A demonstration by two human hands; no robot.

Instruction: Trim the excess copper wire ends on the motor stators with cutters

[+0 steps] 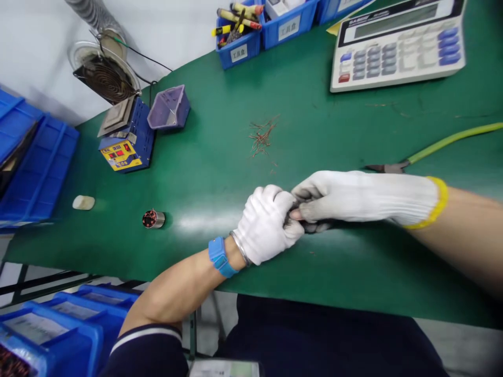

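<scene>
White gloves cover both hands, which meet over the green table (pixel 220 183). My left hand (pixel 267 222), with a blue band at its wrist, is curled closed around a small dark object mostly hidden by the fingers. From the right, my right hand (pixel 330 199) presses its thumb and fingers on the same spot; a bare fingertip shows there. What they hold cannot be made out. A metal cylinder with copper windings (pixel 153 219) rests on the table to the left. Beyond the hands lies a small pile of copper wire bits (pixel 263 139).
Green-handled cutters (pixel 444 144) and a large calculator (pixel 398 47) are at the right. Blue bins (pixel 239 52) line the back. A blue-yellow device (pixel 128 141), a purple tray (pixel 170 108) and a white oval piece (pixel 84 202) stand left.
</scene>
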